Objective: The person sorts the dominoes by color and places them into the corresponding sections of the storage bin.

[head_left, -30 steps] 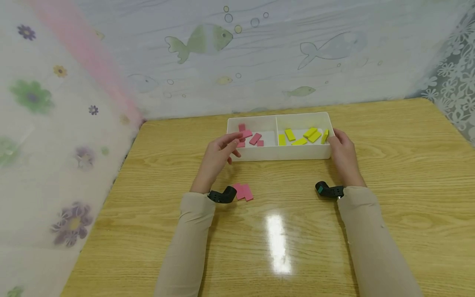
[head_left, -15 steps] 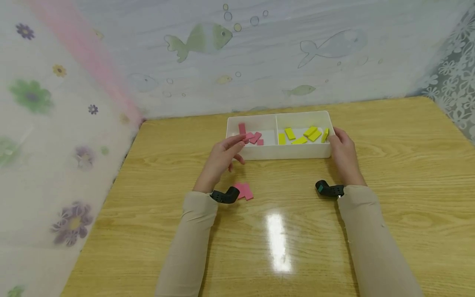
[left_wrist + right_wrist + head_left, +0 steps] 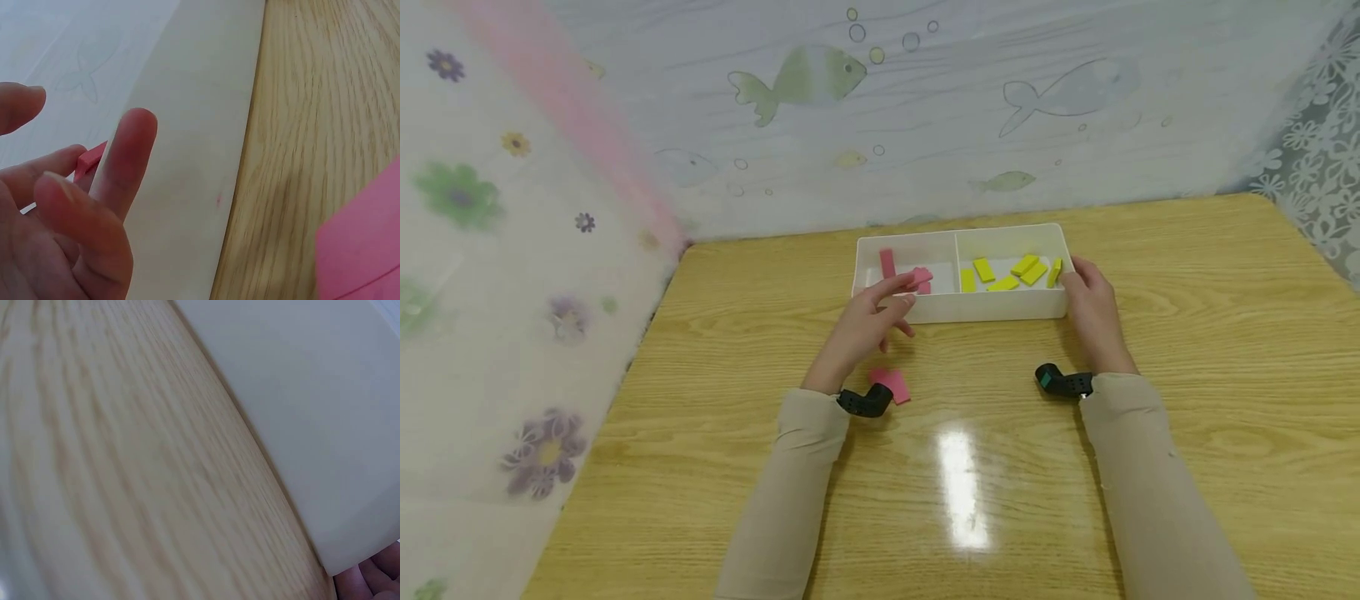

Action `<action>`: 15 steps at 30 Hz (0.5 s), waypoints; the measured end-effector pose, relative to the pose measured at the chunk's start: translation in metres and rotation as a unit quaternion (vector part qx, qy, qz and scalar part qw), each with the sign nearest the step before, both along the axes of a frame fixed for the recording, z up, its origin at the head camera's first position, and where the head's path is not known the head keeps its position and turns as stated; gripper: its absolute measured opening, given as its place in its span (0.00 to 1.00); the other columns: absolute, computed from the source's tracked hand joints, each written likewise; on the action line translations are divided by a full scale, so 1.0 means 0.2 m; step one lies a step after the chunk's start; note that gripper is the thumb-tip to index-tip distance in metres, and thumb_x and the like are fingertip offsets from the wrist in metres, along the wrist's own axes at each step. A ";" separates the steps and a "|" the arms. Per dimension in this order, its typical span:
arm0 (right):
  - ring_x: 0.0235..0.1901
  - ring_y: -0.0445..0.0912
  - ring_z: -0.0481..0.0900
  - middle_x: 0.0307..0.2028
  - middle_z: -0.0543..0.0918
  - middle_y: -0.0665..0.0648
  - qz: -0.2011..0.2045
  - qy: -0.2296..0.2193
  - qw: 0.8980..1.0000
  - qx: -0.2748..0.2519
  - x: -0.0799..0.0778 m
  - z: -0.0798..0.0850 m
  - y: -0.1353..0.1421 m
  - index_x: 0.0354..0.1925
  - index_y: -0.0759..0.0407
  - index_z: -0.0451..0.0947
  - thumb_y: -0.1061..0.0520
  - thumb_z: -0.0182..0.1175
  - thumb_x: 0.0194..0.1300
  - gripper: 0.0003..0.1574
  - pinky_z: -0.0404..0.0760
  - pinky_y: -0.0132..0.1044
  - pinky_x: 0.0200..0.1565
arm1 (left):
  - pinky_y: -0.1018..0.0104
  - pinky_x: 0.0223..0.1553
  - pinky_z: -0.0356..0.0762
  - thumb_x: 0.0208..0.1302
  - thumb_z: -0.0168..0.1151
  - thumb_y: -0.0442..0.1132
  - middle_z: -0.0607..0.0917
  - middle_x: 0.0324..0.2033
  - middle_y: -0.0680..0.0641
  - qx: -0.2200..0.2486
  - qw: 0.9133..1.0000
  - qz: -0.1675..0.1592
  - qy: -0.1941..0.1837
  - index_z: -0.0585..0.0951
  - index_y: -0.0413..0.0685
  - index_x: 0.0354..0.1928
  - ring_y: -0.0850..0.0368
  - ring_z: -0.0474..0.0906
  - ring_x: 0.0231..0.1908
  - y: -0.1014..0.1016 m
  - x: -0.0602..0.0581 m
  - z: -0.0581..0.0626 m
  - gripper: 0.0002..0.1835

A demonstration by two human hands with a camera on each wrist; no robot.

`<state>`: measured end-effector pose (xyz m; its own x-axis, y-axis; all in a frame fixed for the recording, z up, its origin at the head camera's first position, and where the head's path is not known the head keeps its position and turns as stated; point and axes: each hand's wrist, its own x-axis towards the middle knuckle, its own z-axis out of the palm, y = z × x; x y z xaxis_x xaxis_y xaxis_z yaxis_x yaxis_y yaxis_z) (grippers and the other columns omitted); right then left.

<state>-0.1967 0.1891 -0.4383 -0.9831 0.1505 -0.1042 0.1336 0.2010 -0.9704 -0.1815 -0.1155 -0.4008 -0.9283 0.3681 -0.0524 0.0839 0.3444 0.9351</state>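
Observation:
A white two-compartment box [image 3: 985, 309] sits toward the back of the table. Its left compartment holds pink tiles, one [image 3: 887, 263] lying near its left side. Yellow tiles [image 3: 1033, 272] lie scattered in the right compartment. My left hand [image 3: 861, 329] reaches over the front wall, fingers loosely extended, with the index fingertip at pink tiles [image 3: 921, 275]. In the left wrist view, a pink tile [image 3: 92, 157] shows beside a fingertip behind the wall. My right hand [image 3: 1094, 312] grips the box's right end, thumb at the rim; the right wrist view shows its fingers [image 3: 356, 582] at a corner.
On the wooden table [image 3: 1000, 467], flat pink tiles [image 3: 893, 385] lie in front of the box, partly behind the left wrist camera [image 3: 867, 402]. A fish-patterned curtain [image 3: 925, 125] hangs behind the table, and a flowered one [image 3: 535, 333] on the left.
My left hand has moved right along the compartment, and pink tiles have shifted right, bunching near the divider. The back-left pink tile now shows more fully. My right hand stays on the box end.

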 end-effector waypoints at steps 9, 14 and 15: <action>0.62 0.46 0.54 0.65 0.57 0.53 -0.002 -0.002 1.000 0.002 0.01 -0.01 0.00 0.67 0.53 0.53 0.43 0.36 0.67 0.33 0.54 0.45 0.61 | 0.52 0.19 0.69 0.62 0.51 0.55 0.72 0.54 0.54 -0.007 1.000 0.005 -0.003 0.66 0.61 0.61 0.49 0.79 0.34 0.03 0.00 -0.02 0.26; 0.62 0.46 0.54 0.64 0.57 0.53 -0.002 0.001 1.000 0.001 0.00 0.00 0.00 0.66 0.52 0.53 0.43 0.36 0.67 0.33 0.54 0.46 0.61 | 0.50 0.25 0.72 0.63 0.51 0.52 0.72 0.53 0.55 -0.010 1.000 0.006 -0.005 0.67 0.59 0.60 0.49 0.78 0.36 0.05 0.02 0.01 0.23; 0.62 0.46 0.54 0.64 0.57 0.52 -0.002 0.000 1.000 0.001 0.00 0.00 0.00 0.66 0.52 0.53 0.43 0.36 0.67 0.33 0.54 0.46 0.61 | 0.49 0.26 0.72 0.63 0.50 0.52 0.72 0.54 0.54 -0.007 1.000 0.002 -0.006 0.67 0.57 0.60 0.48 0.78 0.37 0.05 0.03 0.02 0.24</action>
